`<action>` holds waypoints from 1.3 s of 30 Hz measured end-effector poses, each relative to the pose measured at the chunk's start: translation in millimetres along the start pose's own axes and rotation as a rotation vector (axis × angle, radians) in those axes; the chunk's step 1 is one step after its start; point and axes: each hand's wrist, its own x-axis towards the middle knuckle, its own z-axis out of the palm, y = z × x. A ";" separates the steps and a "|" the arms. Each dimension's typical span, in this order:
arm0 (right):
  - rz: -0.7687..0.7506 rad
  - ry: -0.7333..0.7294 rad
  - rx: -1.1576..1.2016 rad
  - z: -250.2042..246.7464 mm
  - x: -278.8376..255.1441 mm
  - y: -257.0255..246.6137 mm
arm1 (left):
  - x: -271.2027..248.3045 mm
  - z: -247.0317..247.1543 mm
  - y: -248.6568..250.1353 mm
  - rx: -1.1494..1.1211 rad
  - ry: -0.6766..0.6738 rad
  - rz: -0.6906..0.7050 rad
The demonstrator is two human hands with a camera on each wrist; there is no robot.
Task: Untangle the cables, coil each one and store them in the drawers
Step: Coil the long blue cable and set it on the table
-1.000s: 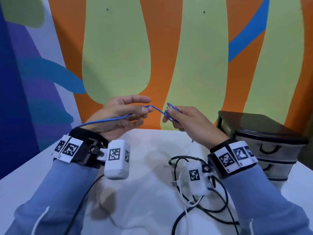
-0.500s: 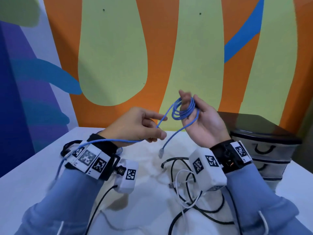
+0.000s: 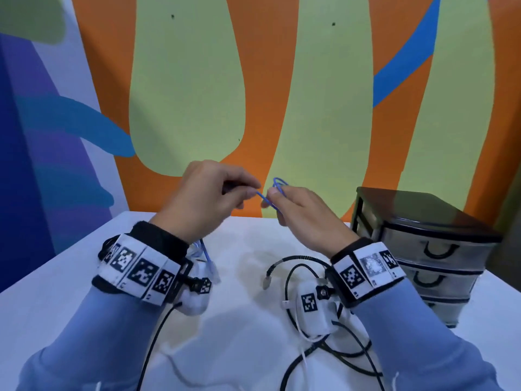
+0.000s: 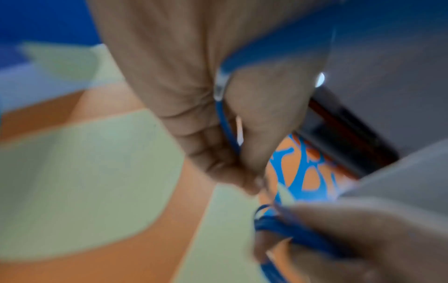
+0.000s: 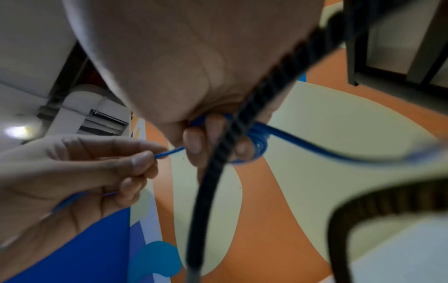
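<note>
Both hands are raised above the white table point(image 3: 70, 280). My right hand point(image 3: 293, 210) grips a small coil of thin blue cable point(image 3: 279, 184), whose loops wrap round its fingers point(image 5: 254, 145). My left hand point(image 3: 208, 198) pinches the same blue cable point(image 5: 169, 153) a short way from the coil. The cable's tail runs through the left palm point(image 4: 225, 124) and hangs below the left wrist with a clear plug point(image 3: 212, 270). A tangle of black and white cables point(image 3: 307, 328) lies on the table under the right wrist.
A small black drawer unit point(image 3: 423, 249) with three shut drawers stands at the right of the table. A braided black cable point(image 5: 218, 172) crosses close in front of the right wrist camera. A painted wall rises behind the table.
The right hand has turned palm-down and dropped slightly with the coil. The left hand has moved up close to it, and the loose blue tail is now shorter.
</note>
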 end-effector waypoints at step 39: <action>-0.070 0.546 0.307 11.8 -6.4 -18.2 | -13.3 52.3 16.8 0.042 -0.179 0.029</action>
